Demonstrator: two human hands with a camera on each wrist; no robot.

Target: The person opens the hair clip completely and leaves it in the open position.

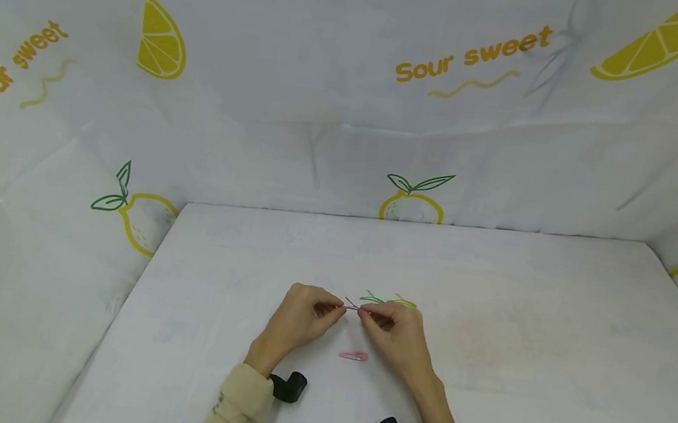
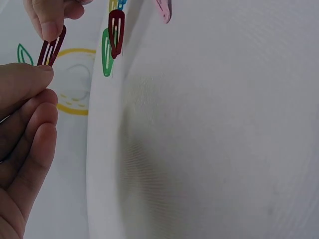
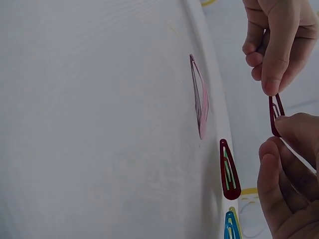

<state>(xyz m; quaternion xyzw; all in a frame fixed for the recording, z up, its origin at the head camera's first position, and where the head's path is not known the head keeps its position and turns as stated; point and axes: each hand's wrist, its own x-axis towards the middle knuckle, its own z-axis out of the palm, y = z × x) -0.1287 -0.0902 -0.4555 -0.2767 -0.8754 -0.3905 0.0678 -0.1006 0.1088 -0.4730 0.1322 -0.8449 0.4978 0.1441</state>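
A dark red snap hair clip (image 2: 52, 48) is held in the air between both hands, a little above the table. My left hand (image 1: 300, 312) pinches one end of it between thumb and finger. The opposite end is pinched by my right hand (image 1: 398, 334), whose other fingers are bent. Below the hands, on the near side, a pink snap hair clip (image 1: 354, 355) lies on the table. Beyond the hands a second dark red clip (image 3: 230, 172) overlaps a green clip (image 2: 106, 59). Beside that pair are a blue clip (image 3: 228, 226) and a yellow clip (image 1: 403, 301), overlapping.
The clips lie on a white-covered table (image 1: 523, 379). A white cloth backdrop (image 1: 308, 57) with lemon prints stands behind it and at the sides. Black wrist-worn devices (image 1: 289, 387) sit by both beige sleeves (image 1: 240, 398).
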